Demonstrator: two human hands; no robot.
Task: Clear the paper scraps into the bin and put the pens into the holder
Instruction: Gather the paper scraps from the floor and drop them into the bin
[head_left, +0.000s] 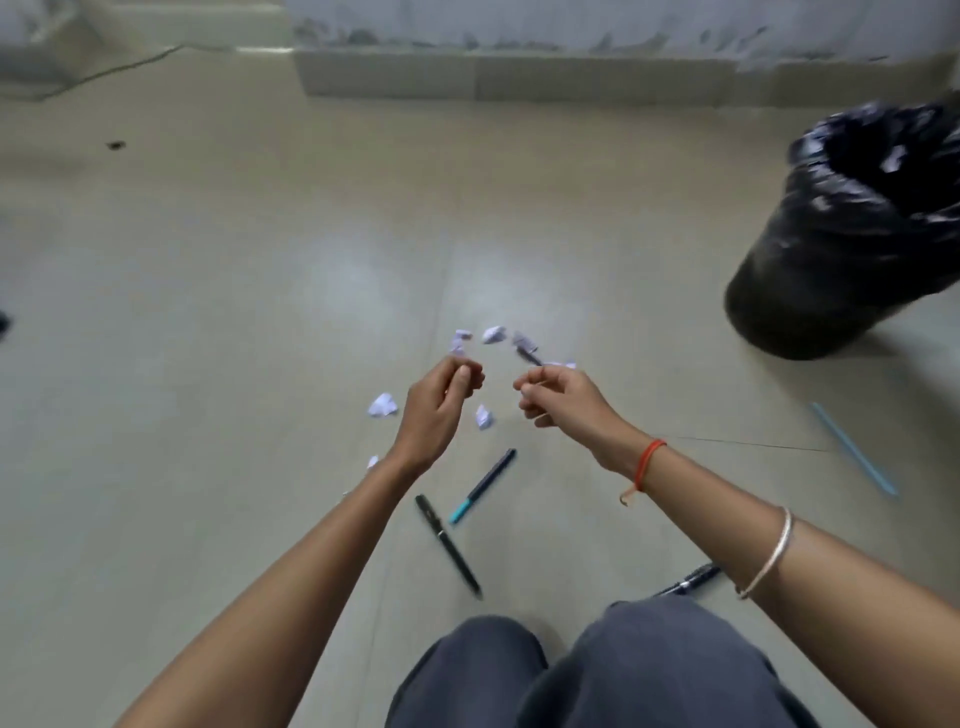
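Several crumpled white paper scraps lie on the tiled floor: one (383, 404) left of my left hand, one (484, 415) between my hands, others (493, 334) just beyond them. My left hand (441, 405) hovers over them, fingers curled shut with nothing showing in it. My right hand (561, 400) is curled the same way; a white sliver peeks out behind its knuckles. A black pen (449, 545) and a dark pen with a teal end (483, 486) lie below my hands. A light blue pen (854, 449) lies far right. No pen holder is in view.
A bin lined with a black bag (852, 234) stands at the right, with white scraps inside. Another black pen (685, 579) lies partly under my right forearm. My knees in grey trousers (597, 675) fill the bottom. A low wall ledge (519, 78) runs along the back.
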